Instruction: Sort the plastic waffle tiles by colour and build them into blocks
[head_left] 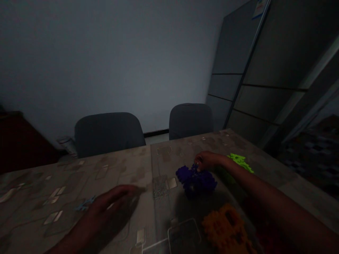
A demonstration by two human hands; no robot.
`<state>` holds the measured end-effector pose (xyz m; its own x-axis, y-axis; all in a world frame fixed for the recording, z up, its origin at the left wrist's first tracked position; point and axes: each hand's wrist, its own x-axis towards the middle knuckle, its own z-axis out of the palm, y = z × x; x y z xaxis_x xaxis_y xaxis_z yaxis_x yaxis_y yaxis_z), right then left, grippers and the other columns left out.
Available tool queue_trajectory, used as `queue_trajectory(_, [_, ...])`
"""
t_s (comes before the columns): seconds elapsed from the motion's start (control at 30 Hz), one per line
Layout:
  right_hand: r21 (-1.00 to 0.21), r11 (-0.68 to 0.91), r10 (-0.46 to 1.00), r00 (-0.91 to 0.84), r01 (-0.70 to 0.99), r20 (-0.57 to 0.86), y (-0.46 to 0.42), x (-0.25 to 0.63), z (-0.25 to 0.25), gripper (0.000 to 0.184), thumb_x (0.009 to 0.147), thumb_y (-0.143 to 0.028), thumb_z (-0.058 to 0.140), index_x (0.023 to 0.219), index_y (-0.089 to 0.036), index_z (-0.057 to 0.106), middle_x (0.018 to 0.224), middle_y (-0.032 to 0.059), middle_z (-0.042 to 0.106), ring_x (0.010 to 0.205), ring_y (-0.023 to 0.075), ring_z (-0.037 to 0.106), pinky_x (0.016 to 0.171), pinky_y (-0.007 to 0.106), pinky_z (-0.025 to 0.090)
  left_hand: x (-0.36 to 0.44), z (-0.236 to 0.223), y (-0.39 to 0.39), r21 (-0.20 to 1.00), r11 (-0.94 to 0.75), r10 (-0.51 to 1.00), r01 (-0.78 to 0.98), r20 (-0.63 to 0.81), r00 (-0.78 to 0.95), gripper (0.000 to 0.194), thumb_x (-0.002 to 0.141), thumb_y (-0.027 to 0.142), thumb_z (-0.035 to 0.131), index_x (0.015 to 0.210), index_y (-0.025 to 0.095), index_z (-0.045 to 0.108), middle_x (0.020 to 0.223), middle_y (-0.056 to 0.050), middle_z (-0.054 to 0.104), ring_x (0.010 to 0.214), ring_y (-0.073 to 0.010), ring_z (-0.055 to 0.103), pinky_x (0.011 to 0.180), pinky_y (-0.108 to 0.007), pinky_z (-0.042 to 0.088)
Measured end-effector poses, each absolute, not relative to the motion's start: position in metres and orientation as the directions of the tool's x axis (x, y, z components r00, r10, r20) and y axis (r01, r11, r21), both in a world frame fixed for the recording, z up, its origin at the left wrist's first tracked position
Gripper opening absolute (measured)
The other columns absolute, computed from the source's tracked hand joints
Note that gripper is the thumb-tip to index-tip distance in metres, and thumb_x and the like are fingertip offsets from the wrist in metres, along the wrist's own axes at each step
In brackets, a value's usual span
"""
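Observation:
My right hand [208, 160] is at a pile of purple interlocking pieces [197, 180] with notched edges, right of the table's middle. Its fingers are curled and pinched on a purple piece at the pile's far side. My left hand [116, 204] hovers over the left half of the table, pointing right. Motion and dim light smear its fingers, so I cannot make out their grip. Just left of it lies a small light-blue notched piece [86, 203]. Orange interlocking pieces [227, 227] lie nearer me, below the purple pile.
Bright yellow-green pieces [241, 162] lie beyond my right forearm, which partly covers dark red pieces [270, 234]. The patterned tablecloth [140, 158] covers the table. Two grey chairs [109, 132] stand along the far edge, before a wall. A tall cabinet [265, 70] is at right.

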<state>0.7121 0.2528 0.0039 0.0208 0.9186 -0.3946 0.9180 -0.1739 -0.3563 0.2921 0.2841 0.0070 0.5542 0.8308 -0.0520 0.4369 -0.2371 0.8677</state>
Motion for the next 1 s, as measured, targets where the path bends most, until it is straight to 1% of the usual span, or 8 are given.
queue_trajectory(0.03, [-0.346,-0.171,0.920,0.024,0.922,-0.391,0.253,0.711,0.004,0.032,0.068,-0.020,0.082,0.098,-0.016,0.072,0.091,0.0017,0.074,0.086,0.0194,0.067,0.068,0.023,0.047,0.318,0.010,0.301,0.898,-0.194,0.789,0.395,-0.097,0.607,0.058,0.071,0.075,0.067,0.096,0.023,0.072,0.109,-0.009,0.070,0.109,-0.0334,0.062,0.099,-0.043,0.049])
queue_trajectory(0.1, [-0.327,-0.165,0.924,0.030,0.930,-0.380,0.255,0.709,0.003,0.037,0.063,-0.021,0.083,0.099,-0.018,0.073,0.093,0.0023,0.075,0.086,0.0198,0.067,0.066,0.022,0.045,0.369,0.012,0.329,0.916,-0.174,0.725,0.363,-0.130,0.677,0.050,0.073,0.066,0.072,0.091,0.019,0.070,0.101,-0.009,0.072,0.102,-0.0307,0.064,0.097,-0.042,0.050])
queue_trajectory(0.3, [-0.307,-0.146,0.943,0.038,0.940,-0.331,0.261,0.705,0.001,0.028,0.067,-0.013,0.074,0.095,-0.018,0.075,0.091,0.0010,0.076,0.085,0.0175,0.068,0.065,0.019,0.044,0.475,-0.010,0.364,0.936,-0.151,0.527,0.317,-0.195,0.827,0.027,0.093,0.038,0.069,0.098,0.012,0.065,0.099,-0.007,0.067,0.092,-0.0217,0.065,0.090,-0.041,0.053])
queue_trajectory(0.5, [-0.284,-0.140,0.968,0.071,0.949,-0.241,0.259,0.707,0.008,0.029,0.075,-0.009,0.066,0.102,-0.016,0.076,0.096,0.0048,0.077,0.089,0.0190,0.068,0.070,0.020,0.044,0.522,-0.034,0.371,0.926,-0.183,0.366,0.331,-0.248,0.897,0.024,0.097,0.036,0.066,0.098,0.012,0.063,0.093,-0.004,0.064,0.080,-0.0179,0.064,0.076,-0.034,0.057])
queue_trajectory(0.63, [-0.267,-0.137,0.961,0.062,0.954,-0.270,0.256,0.708,0.009,0.035,0.070,-0.007,0.070,0.104,-0.016,0.075,0.095,0.0047,0.077,0.086,0.0192,0.069,0.068,0.020,0.044,0.533,-0.043,0.372,0.912,-0.243,0.296,0.332,-0.256,0.920,0.025,0.096,0.036,0.066,0.093,0.012,0.063,0.088,-0.003,0.063,0.078,-0.0181,0.063,0.075,-0.034,0.056])
queue_trajectory(0.73, [-0.250,-0.133,0.953,0.055,0.959,-0.297,0.256,0.706,0.005,0.038,0.068,-0.008,0.074,0.104,-0.018,0.075,0.095,0.0043,0.077,0.087,0.0191,0.069,0.069,0.020,0.044,0.536,-0.045,0.373,0.907,-0.270,0.268,0.324,-0.253,0.930,0.025,0.096,0.036,0.067,0.093,0.012,0.063,0.090,-0.003,0.063,0.082,-0.0191,0.064,0.078,-0.035,0.057])
queue_trajectory(0.9, [-0.224,-0.164,0.949,0.091,0.961,-0.303,0.252,0.707,0.003,0.036,0.073,-0.012,0.073,0.108,-0.017,0.073,0.103,0.0071,0.076,0.095,0.0204,0.069,0.073,0.021,0.044,0.541,-0.047,0.373,0.908,-0.266,0.255,0.324,-0.258,0.932,0.022,0.097,0.033,0.066,0.099,0.012,0.062,0.095,-0.005,0.063,0.084,-0.0192,0.064,0.078,-0.036,0.057])
queue_trajectory(1.0, [-0.214,-0.188,0.939,0.111,0.959,-0.325,0.247,0.709,0.006,0.038,0.070,-0.018,0.078,0.108,-0.017,0.073,0.101,0.0072,0.076,0.093,0.0211,0.069,0.069,0.021,0.045,0.547,-0.047,0.372,0.909,-0.264,0.250,0.323,-0.259,0.933,0.021,0.096,0.032,0.067,0.101,0.012,0.062,0.094,-0.004,0.063,0.082,-0.0185,0.064,0.076,-0.035,0.057])
